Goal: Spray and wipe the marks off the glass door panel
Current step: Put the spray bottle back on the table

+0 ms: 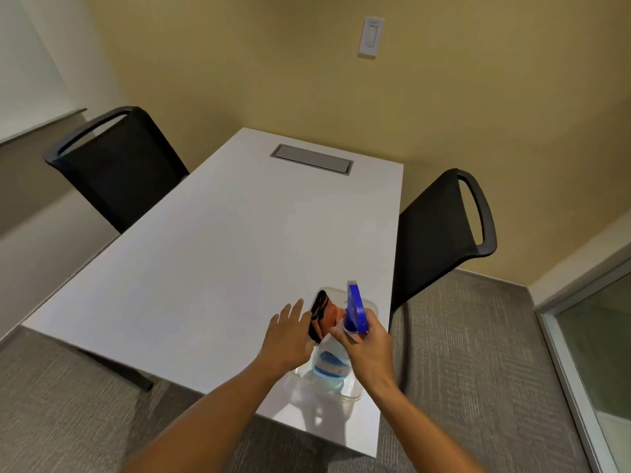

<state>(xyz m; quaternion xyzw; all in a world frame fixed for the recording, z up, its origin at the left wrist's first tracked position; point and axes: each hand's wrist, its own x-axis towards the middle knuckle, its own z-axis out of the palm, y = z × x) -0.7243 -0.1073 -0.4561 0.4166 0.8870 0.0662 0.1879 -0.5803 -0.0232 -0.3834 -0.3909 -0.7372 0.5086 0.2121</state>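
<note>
A clear spray bottle with a blue trigger head and blue liquid stands in a clear plastic bin at the near right corner of the white table. My right hand is closed around the bottle's neck. A folded orange and black cloth stands in the far end of the bin. My left hand rests against the cloth with its fingers spread; its grip is hidden. The glass door panel is at the right edge.
Two black mesh chairs stand at the table, one chair on the far left and the other chair on the right. A grey cable hatch sits in the table's far end. Grey carpet lies between table and door.
</note>
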